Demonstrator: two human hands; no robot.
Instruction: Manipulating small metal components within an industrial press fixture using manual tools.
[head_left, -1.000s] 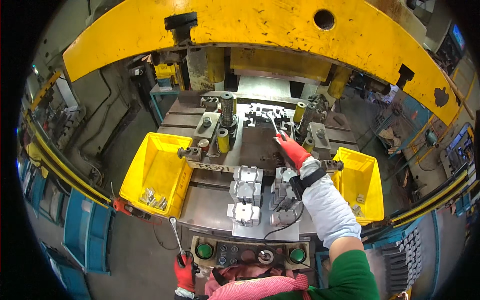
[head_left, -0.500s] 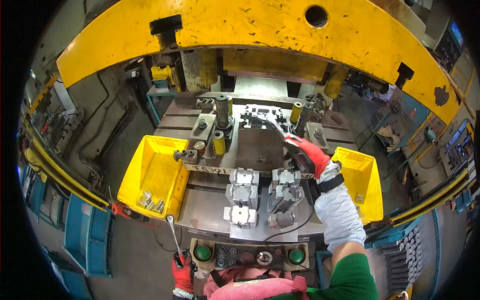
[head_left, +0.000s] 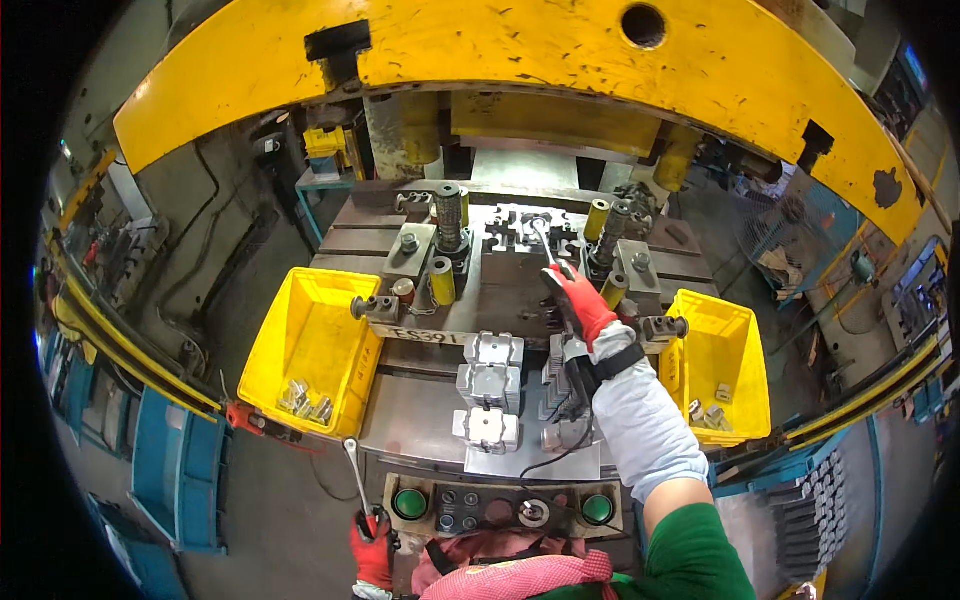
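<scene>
My left hand (head_left: 373, 553), in a red and black glove, closes round the handle of a slim metal tool with a rounded head (head_left: 356, 475); its exact kind is unclear. Gloved alike, my right hand (head_left: 582, 302) reaches over the press bed, closed on a second slim metal tool (head_left: 544, 244). The far end of that tool lies over the die (head_left: 497, 238), among its bright metal shapes. Stacks of flat silver metal parts (head_left: 490, 383) stand in two rows on the near plate, the right row partly hidden by my right arm.
A yellow bin (head_left: 268, 350) with a few small metal pieces stands left of the bed, another yellow bin (head_left: 748, 385) on the right. Guide posts (head_left: 448, 215) flank the die. The yellow press frame (head_left: 520, 45) spans overhead. Nearest me is a control panel with green buttons (head_left: 409, 503).
My right hand and its tool have shifted left, the tool's end now over the middle of the die. More pieces show in the right bin. My left hand has barely moved.
</scene>
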